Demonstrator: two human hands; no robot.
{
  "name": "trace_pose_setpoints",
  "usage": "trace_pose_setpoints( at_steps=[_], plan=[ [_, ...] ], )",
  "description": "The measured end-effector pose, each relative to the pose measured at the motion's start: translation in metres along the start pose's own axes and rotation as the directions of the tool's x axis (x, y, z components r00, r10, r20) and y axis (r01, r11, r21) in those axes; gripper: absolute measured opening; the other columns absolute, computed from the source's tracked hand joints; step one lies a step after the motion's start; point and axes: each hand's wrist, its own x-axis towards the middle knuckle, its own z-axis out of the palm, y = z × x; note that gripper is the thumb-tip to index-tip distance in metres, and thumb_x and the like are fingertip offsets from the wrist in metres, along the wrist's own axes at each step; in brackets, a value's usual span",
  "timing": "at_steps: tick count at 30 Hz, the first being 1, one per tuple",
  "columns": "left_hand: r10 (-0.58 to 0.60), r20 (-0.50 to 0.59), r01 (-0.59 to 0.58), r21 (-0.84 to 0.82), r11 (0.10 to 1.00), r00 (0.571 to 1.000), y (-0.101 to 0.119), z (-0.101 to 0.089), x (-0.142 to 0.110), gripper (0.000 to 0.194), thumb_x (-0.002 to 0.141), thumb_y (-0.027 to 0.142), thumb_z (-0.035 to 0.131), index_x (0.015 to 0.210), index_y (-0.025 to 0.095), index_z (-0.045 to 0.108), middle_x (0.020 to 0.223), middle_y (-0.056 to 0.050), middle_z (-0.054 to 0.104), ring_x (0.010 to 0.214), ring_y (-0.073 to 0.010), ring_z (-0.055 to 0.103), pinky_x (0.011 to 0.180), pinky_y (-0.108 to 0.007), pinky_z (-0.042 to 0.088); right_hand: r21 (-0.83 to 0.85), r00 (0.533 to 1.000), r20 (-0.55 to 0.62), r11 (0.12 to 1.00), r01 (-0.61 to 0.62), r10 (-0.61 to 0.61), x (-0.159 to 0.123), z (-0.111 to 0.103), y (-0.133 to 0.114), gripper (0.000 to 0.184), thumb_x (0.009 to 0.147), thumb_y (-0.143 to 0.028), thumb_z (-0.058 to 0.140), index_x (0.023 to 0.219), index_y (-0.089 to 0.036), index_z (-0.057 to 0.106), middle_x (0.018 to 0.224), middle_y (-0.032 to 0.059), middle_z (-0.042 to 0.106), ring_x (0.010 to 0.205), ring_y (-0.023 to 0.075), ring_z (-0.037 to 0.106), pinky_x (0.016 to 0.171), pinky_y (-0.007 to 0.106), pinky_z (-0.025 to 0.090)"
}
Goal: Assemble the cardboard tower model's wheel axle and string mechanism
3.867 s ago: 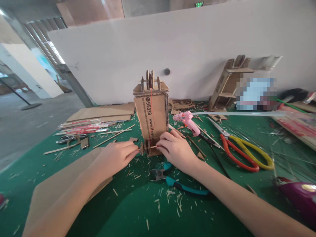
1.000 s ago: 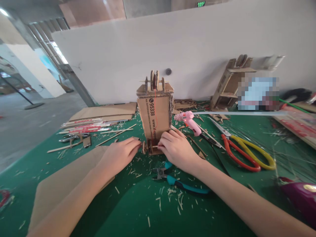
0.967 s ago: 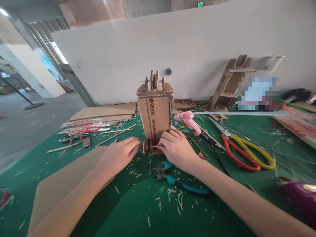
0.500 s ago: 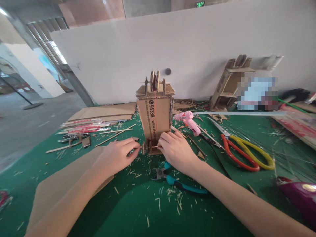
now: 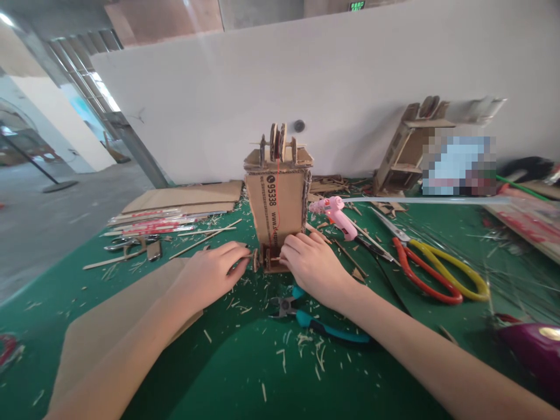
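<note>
A cardboard tower stands upright with cardboard discs on a thin rod at its top. A red string hangs down its front from the discs. At its foot, a thin wooden stick runs crosswise through small cardboard pieces. My left hand pinches the stick's left end, beside a small cardboard disc. The fingers of my right hand are closed at the stick's other side, against the tower's base; their tips are partly hidden.
Teal-handled cutting pliers lie just in front of the tower. To the right are a pink glue gun and red-and-yellow scissors. Cardboard sheets and pliers lie left. Wood shavings litter the green table.
</note>
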Motion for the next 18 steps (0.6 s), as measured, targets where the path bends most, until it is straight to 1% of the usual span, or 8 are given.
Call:
trace_pose_setpoints(
  at_steps=[5, 9, 13, 18],
  plan=[
    [-0.041, 0.039, 0.040, 0.018, 0.999, 0.998, 0.0002, 0.0012, -0.0001, 0.025, 0.094, 0.029, 0.039, 0.108, 0.024, 0.059, 0.112, -0.003, 0.063, 0.073, -0.0148, 0.063, 0.056, -0.026, 0.043, -0.004, 1.000, -0.007, 1.000, 0.004, -0.004, 0.0006, 0.0003, -0.0004, 0.016, 0.089, -0.014, 0.047, 0.076, -0.018, 0.056, 0.080, 0.0031, 0.057, 0.074, 0.0176, 0.046, 0.066, 0.033, 0.024],
    [-0.032, 0.036, 0.032, 0.015, 0.999, 0.999, -0.0004, 0.0029, -0.0005, 0.025, 0.092, 0.027, 0.039, 0.108, 0.024, 0.058, 0.111, -0.004, 0.063, 0.075, -0.0150, 0.063, 0.056, -0.025, 0.043, -0.006, 1.000, -0.007, 1.000, 0.003, -0.003, 0.0005, -0.0002, -0.0002, 0.017, 0.089, -0.014, 0.047, 0.075, -0.018, 0.056, 0.080, 0.0031, 0.057, 0.073, 0.0176, 0.047, 0.065, 0.032, 0.024],
    [-0.047, 0.057, 0.045, 0.026, 0.999, 0.997, 0.0000, 0.0028, -0.0003, 0.023, 0.092, 0.027, 0.041, 0.109, 0.025, 0.056, 0.113, -0.003, 0.062, 0.076, -0.0158, 0.064, 0.053, -0.025, 0.041, 0.010, 1.000, 0.000, 1.000, -0.003, 0.003, 0.0004, -0.0015, 0.0003, 0.019, 0.090, -0.015, 0.047, 0.074, -0.018, 0.056, 0.079, 0.0025, 0.057, 0.073, 0.0172, 0.047, 0.066, 0.032, 0.024],
    [-0.053, 0.085, 0.050, 0.033, 0.998, 0.995, 0.0006, 0.0023, 0.0001, 0.022, 0.093, 0.028, 0.039, 0.109, 0.025, 0.055, 0.113, -0.002, 0.061, 0.072, -0.0154, 0.062, 0.050, -0.026, 0.038, 0.038, 1.000, 0.010, 0.999, -0.012, 0.012, 0.0002, -0.0021, 0.0007, 0.017, 0.090, -0.016, 0.048, 0.075, -0.018, 0.056, 0.079, 0.0018, 0.057, 0.074, 0.0168, 0.047, 0.068, 0.032, 0.026]
  ],
)
